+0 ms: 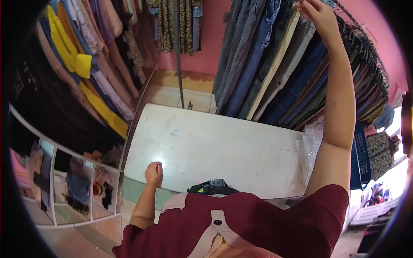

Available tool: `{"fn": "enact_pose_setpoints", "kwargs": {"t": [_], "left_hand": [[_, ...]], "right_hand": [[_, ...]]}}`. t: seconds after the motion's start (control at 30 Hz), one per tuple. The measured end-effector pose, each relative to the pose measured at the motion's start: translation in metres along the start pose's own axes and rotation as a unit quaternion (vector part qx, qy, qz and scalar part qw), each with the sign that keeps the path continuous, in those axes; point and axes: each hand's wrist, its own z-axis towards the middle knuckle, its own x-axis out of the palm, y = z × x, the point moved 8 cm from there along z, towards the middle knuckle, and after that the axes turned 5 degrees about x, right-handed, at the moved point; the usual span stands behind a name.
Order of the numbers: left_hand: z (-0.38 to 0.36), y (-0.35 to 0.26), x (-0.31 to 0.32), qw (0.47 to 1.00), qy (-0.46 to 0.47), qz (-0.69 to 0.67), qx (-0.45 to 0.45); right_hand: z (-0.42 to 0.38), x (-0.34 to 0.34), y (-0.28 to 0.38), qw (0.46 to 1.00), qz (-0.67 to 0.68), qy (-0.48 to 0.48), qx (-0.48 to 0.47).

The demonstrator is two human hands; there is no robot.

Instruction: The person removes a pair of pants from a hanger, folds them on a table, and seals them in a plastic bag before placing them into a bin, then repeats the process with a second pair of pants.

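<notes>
My right hand [317, 13] is raised at the top right, beside the tops of the jeans and trousers [275, 64] that hang from a curved rail. Its fingers are bent together, and what they hold, if anything, is too small to tell. Low on the left, my left hand [153, 173] rests in a loose fist at the near left edge of the white table [215, 146], with nothing visible in it. A small dark device [216, 182] with a grey top sits at the table's near edge, against my body.
Clothes hang on the left, among them a yellow garment [64, 47]. A dark pole [177, 56] stands behind the table. Clear plastic packaging [309, 150] lies at the table's right end, near a blue basket [360, 157]. Glass-fronted shelves [88, 189] stand at lower left.
</notes>
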Motion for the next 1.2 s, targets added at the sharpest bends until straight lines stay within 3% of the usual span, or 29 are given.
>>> {"fn": "enact_pose_setpoints", "kwargs": {"t": [0.07,0.13,0.27,0.33,0.37,0.4,0.43,0.47,0.5,0.53,0.57,0.6,0.67,0.87,1.0,1.07,1.1,1.13,1.2], "left_hand": [[0.002,0.004,0.005,1.000,-0.004,-0.019,0.000],[0.002,0.006,0.003,0.999,-0.012,-0.033,-0.008],[0.004,0.004,0.000,0.999,-0.011,-0.045,-0.026],[0.005,0.002,-0.004,0.998,-0.018,-0.063,-0.023],[0.006,0.002,-0.005,0.998,-0.020,-0.063,-0.022],[0.006,0.002,-0.004,0.997,-0.018,-0.066,-0.025],[0.006,0.002,-0.004,0.997,-0.017,-0.069,-0.028],[0.006,0.003,-0.005,0.997,-0.018,-0.070,-0.026],[0.006,0.004,-0.004,0.997,-0.011,-0.073,-0.033],[0.006,0.004,-0.002,0.996,-0.004,-0.076,-0.041],[0.006,0.004,-0.003,0.997,-0.006,-0.073,-0.037],[0.006,0.004,-0.003,0.997,-0.007,-0.072,-0.036],[0.007,0.003,-0.004,0.996,-0.007,-0.081,-0.032],[0.007,0.003,-0.003,0.995,-0.008,-0.093,-0.021],[0.006,0.004,-0.002,0.996,0.001,-0.086,-0.034],[0.006,0.006,-0.001,0.996,0.002,-0.084,-0.040],[0.006,0.006,-0.001,0.996,-0.003,-0.085,-0.034],[0.006,0.006,-0.001,0.996,-0.006,-0.086,-0.028],[0.005,0.006,-0.001,0.996,-0.007,-0.081,-0.024]], "right_hand": [[0.029,0.008,0.006,0.999,-0.035,-0.013,0.032],[0.064,0.018,0.017,0.988,-0.136,-0.051,-0.047],[0.141,0.033,0.002,0.965,-0.220,-0.131,-0.057],[0.178,0.042,-0.020,0.943,-0.301,-0.142,-0.004],[0.159,0.052,-0.006,0.956,-0.231,-0.120,0.137],[0.183,0.054,-0.031,0.955,-0.232,-0.121,0.137],[0.221,0.048,-0.063,0.934,-0.304,-0.172,0.072],[0.242,0.047,-0.074,0.901,-0.373,-0.222,0.005],[0.241,0.054,-0.071,0.900,-0.373,-0.223,0.003],[0.235,0.058,-0.087,0.953,-0.194,-0.205,0.108],[0.227,0.071,-0.103,0.962,-0.005,-0.177,0.208],[0.231,0.073,-0.109,0.962,-0.004,-0.178,0.208],[0.230,0.093,-0.129,0.950,0.126,-0.068,0.277],[0.211,0.086,-0.093,0.956,-0.063,-0.220,0.183],[0.220,0.076,-0.097,0.955,0.006,-0.275,0.110],[0.215,0.062,-0.076,0.943,-0.075,-0.310,0.100],[0.213,0.058,-0.077,0.934,0.051,-0.337,0.105],[0.192,0.053,-0.041,0.932,-0.010,-0.351,0.087],[0.216,0.040,-0.065,0.958,0.060,-0.269,0.074]]}}
